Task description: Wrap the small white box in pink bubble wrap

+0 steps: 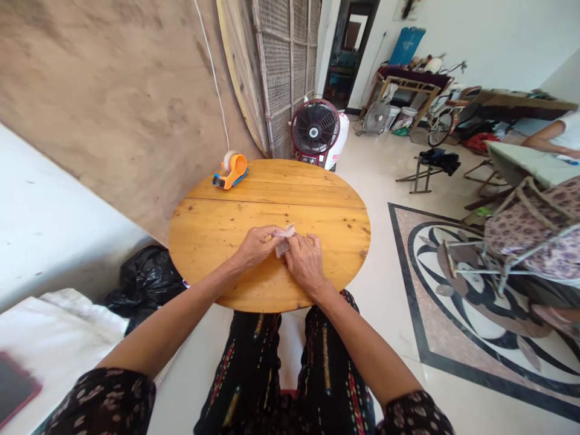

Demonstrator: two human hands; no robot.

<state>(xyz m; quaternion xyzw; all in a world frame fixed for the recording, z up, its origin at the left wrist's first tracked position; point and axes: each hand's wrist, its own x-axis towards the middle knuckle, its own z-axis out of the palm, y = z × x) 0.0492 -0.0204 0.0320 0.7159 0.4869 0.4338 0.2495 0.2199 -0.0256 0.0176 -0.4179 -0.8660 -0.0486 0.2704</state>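
Between my two hands, over the middle of a round wooden table (pixel 217 223), is a small crumpled piece of thin whitish, see-through material (pixel 283 246). Its exact kind is not clear. My left hand (pixel 258 244) pinches its left edge between thumb and fingers. From the other side, my right hand (pixel 306 257) has its fingers curled onto the same piece. Part of it is hidden by the fingers. An orange tape dispenser (pixel 238 168) with a roll of clear tape stands near the table's far left edge, apart from both hands.
Beyond the table stands a dark red fan (pixel 314 130). A wooden panel (pixel 113 90) rises on the left, with a black plastic bag (pixel 147 275) below it. At right, a person's arm (pixel 546 134) rests on another table (pixel 525 163), near a floral-covered chair (pixel 534 232). A stool (pixel 421 178) stands farther back.
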